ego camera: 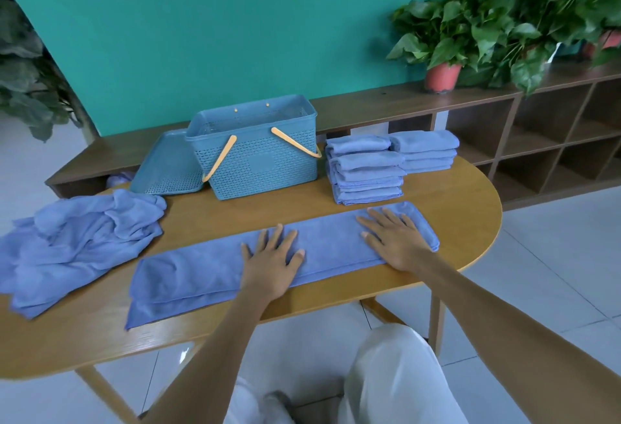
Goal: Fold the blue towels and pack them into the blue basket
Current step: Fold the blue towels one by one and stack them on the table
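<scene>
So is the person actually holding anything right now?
No. Both the left hand and right hand lie flat, fingers spread, pressing on the long towel: left near its middle, right near its right end.

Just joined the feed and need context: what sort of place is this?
Likely an indoor lounge or office common area, not a laundry room: an oval wooden table, a low cubby shelf along a teal wall, and potted plants on top.
</scene>
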